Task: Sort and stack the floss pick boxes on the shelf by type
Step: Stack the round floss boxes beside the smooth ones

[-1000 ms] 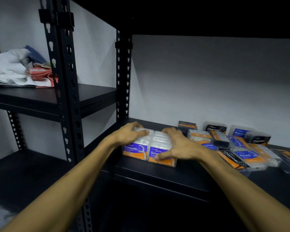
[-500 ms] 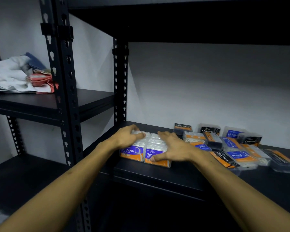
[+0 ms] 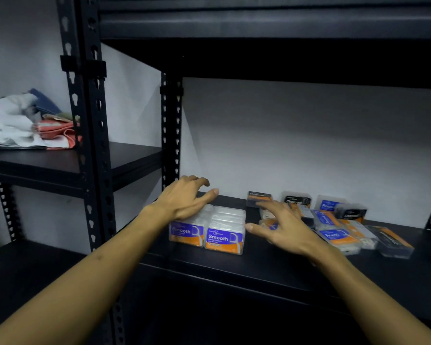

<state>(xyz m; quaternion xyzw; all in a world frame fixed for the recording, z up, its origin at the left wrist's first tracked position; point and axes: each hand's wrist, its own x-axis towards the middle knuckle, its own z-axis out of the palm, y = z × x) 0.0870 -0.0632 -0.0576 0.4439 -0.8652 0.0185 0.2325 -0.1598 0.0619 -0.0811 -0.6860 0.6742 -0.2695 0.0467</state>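
Both of my hands have come up off the Smooth boxes since a moment ago, when they lay flat on top of them. Closest to me are my two bare arms, reaching in over the front edge of the black shelf (image 3: 271, 272).

My left hand (image 3: 184, 197) now has its heel resting on the back of the left Smooth box (image 3: 186, 231), and its fingers are lifted and loosely bent, so that grip holds nothing. My right hand (image 3: 281, 226) has slid away to the right. It hangs in the air with its fingers spread, and that grip holds nothing too. Its thumb tip points at the right Smooth box (image 3: 225, 237) and is just beside it, but I cannot tell if it touches.

The two Smooth boxes stand side by side, touching, between my hands near the front of the shelf. Their purple and orange labels face me.

Under and past my right hand is a messy pile of mixed boxes (image 3: 343, 232). Some labels say Round and some say Charcoal. Some lie flat and some lean. Farther back, three boxes stand near the wall: a dark one (image 3: 258, 198), a Charcoal box (image 3: 297, 199) and a Round box (image 3: 330, 203).

Far off to my left, on another shelf (image 3: 125, 155), lies a heap of folded cloths (image 3: 23, 123).
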